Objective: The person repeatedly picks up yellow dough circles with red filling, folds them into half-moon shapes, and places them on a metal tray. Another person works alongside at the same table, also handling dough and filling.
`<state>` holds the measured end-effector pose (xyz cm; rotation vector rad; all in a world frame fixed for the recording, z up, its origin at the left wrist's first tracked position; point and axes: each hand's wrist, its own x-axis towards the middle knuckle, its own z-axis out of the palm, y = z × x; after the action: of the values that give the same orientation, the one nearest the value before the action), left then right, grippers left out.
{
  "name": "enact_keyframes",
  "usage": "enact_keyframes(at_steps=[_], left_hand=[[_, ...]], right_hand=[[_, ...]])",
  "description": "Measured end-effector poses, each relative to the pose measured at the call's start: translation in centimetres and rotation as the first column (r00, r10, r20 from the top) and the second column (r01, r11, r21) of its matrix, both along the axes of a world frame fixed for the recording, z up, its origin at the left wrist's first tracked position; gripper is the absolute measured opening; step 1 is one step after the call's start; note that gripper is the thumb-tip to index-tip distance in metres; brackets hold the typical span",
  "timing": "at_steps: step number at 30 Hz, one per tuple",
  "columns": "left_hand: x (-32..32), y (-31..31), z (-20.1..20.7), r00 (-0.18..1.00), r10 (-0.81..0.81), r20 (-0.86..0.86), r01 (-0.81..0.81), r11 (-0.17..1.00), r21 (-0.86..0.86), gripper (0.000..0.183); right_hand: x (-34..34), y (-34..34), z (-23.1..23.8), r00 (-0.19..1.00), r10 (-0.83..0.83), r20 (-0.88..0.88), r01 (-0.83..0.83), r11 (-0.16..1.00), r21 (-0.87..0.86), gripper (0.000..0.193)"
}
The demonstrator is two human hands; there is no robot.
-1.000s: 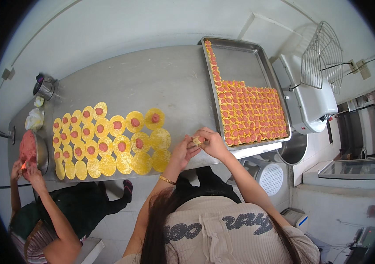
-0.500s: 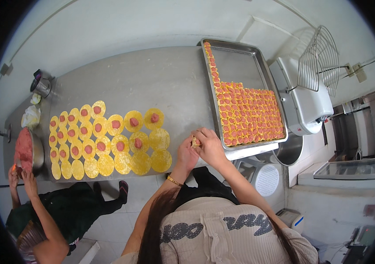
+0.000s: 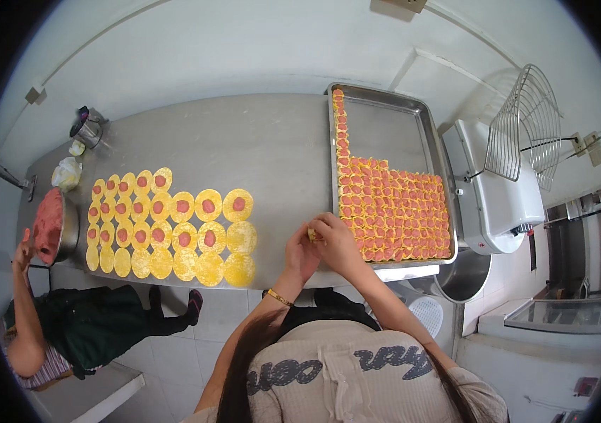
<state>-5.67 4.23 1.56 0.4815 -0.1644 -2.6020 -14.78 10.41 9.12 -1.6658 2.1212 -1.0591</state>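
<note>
My left hand (image 3: 301,254) and my right hand (image 3: 336,240) meet over the steel table's front edge and pinch one small yellow dumpling (image 3: 312,233) between their fingers. Left of them lie several round yellow wrappers (image 3: 173,225) in rows, most with a pink dab of filling. To the right stands a steel tray (image 3: 385,116), its near half packed with several finished dumplings (image 3: 395,208) and one column running up its left side.
A second person (image 3: 68,324) sits at the table's left end, a hand raised by a metal bowl of pink filling (image 3: 52,224). A small metal pot (image 3: 86,128) stands at the far left corner. A white mixer (image 3: 501,190) with a wire guard sits right of the tray.
My hands have kept working the dumpling in almost the same spot near the tray's near left corner. The other person's hand has shifted slightly beside the filling bowl.
</note>
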Motion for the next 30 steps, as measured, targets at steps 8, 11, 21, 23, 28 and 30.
enact_keyframes(at_steps=[8,11,21,23,28,30], left_hand=[[-5.0,2.3,1.0,0.995,0.081,-0.058,-0.08,0.997,0.017,0.036],[-6.9,3.3,2.5,0.981,0.148,0.126,-0.142,0.988,-0.055,0.039],[2.8,3.9,2.9,0.881,0.395,0.261,-0.324,0.905,-0.277,0.049],[5.8,4.8,2.7,0.837,0.452,0.307,-0.376,0.884,-0.277,0.048],[10.2,6.7,2.1,0.756,0.544,0.364,-0.488,0.839,-0.241,0.046],[10.7,7.2,1.9,0.748,0.566,0.346,-0.527,0.824,-0.209,0.046]], right_hand=[[-6.5,1.8,1.4,0.988,0.123,0.098,-0.119,0.992,-0.043,0.036],[-8.9,2.0,0.8,0.99,0.143,0.004,-0.142,0.984,-0.11,0.027],[-31.9,-2.2,-5.0,0.983,-0.166,-0.078,0.177,0.972,0.156,0.025],[-33.6,-2.8,-6.6,0.986,-0.109,-0.129,0.138,0.96,0.242,0.025],[-33.9,-2.9,-6.9,0.999,-0.04,0.037,0.023,0.927,0.374,0.03],[-33.8,-2.8,-6.2,0.989,-0.091,0.119,0.034,0.909,0.416,0.031]])
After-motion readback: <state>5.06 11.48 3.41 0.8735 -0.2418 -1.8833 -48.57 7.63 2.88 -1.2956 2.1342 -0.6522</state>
